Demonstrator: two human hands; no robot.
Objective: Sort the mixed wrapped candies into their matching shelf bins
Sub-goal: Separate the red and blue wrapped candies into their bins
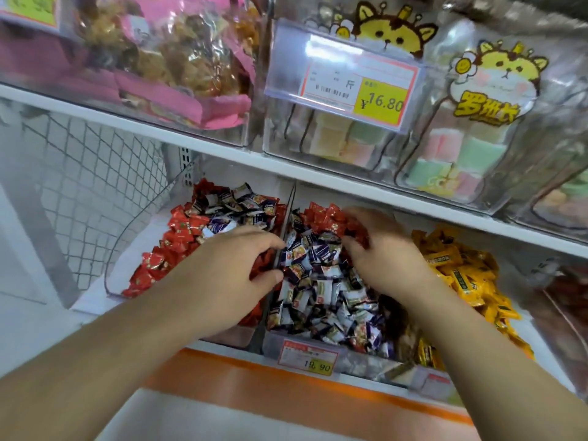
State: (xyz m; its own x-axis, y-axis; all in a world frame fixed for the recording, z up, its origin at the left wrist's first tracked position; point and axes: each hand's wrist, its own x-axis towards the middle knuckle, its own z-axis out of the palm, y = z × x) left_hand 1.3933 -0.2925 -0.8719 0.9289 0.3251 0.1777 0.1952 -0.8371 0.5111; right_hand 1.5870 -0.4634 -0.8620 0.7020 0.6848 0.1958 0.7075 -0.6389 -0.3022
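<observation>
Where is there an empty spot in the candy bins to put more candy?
The left bin has bare white floor along its clear curved wall, beside the red candies. The middle bin is heaped with purple-and-white candies, both hands in the way. The yellow candies fill theirs.

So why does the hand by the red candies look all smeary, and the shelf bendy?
In the head view, the right hand is smeared by motion blur over the red wrapped candies; the left hand looks sharper. The wide-angle lens bows the white shelf edge, and glare whitens the clear plastic price tag holder.
</observation>
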